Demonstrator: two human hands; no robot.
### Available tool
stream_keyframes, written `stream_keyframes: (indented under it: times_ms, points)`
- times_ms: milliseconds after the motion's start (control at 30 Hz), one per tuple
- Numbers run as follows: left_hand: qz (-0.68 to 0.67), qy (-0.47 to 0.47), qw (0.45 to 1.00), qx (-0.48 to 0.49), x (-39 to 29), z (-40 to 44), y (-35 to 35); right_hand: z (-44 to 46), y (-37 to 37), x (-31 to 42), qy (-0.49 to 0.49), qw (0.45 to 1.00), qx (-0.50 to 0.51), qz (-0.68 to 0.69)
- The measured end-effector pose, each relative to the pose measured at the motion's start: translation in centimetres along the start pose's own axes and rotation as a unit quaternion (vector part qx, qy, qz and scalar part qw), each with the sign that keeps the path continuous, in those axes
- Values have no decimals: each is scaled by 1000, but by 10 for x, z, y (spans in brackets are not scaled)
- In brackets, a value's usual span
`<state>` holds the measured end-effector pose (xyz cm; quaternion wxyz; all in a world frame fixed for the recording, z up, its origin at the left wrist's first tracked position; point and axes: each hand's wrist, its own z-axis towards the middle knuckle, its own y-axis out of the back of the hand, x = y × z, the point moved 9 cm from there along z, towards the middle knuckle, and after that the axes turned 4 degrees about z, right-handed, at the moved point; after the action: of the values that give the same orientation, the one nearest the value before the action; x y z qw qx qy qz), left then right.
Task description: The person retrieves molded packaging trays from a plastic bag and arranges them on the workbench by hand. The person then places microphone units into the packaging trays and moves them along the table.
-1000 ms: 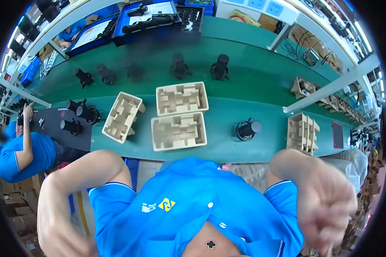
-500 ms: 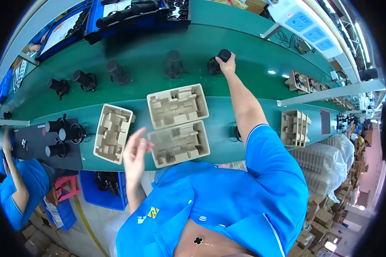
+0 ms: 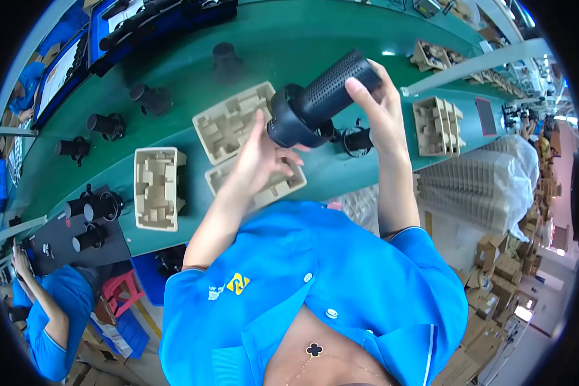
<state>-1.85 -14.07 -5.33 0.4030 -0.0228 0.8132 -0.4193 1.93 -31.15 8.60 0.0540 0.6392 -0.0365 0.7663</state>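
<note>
My right hand [image 3: 381, 106] is wrapped around the upper end of a black perforated cylinder [image 3: 331, 87], held tilted above the bench. A wide black collar [image 3: 296, 122] surrounds its lower end. My left hand [image 3: 257, 157] is just below and left of that collar, thumb and fingers apart; whether it touches the collar I cannot tell. Beneath the hands lie two beige moulded-pulp trays, the far tray [image 3: 228, 125] and the near tray [image 3: 280, 186], both partly covered. Right of them stands another black cylinder with a ring [image 3: 358, 140].
A third pulp tray [image 3: 156, 190] sits to the left, with stacked trays [image 3: 436, 127] at right. Several black cylinders [image 3: 106, 125] stand along the green bench [image 3: 289, 38]. A dark mat [image 3: 77, 238] carries more. At far left, a co-worker [image 3: 58, 315] in blue sits.
My right hand has lifted the black cylinder off the far side of the bench and brought it close. My left hand has moved right, up to its lower end. The view has shifted.
</note>
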Motion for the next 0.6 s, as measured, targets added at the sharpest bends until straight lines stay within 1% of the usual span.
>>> stream_keyframes:
  times_ms: [33,167,267,333,400,433,533,567,600]
  points:
    - [-15,0,1000,4,7,-4,-6,-14,-1,10,18,1000,14,-7]
    - [-67,-1,998,17,24,-28,-31,-54,1,43,88,996,17,-24]
    - [-71,-23,997,20,21,-48,-39,-73,1,55,116,993,13,31]
    - [-55,-49,997,26,16,-60,-39,-84,-1,52,111,991,30,62]
    - [19,-118,993,-19,1,-76,-42,-93,-6,48,99,988,48,109]
    - [56,-152,986,-41,-7,-85,-46,-96,-5,44,108,987,52,110]
    - [134,-205,963,-112,-20,-105,-51,-103,-3,27,80,985,50,147]
    - [145,-218,959,-113,-21,-108,-51,-106,0,22,85,988,29,128]
    - [157,-230,954,-113,-22,-111,-52,-106,0,19,73,987,32,140]
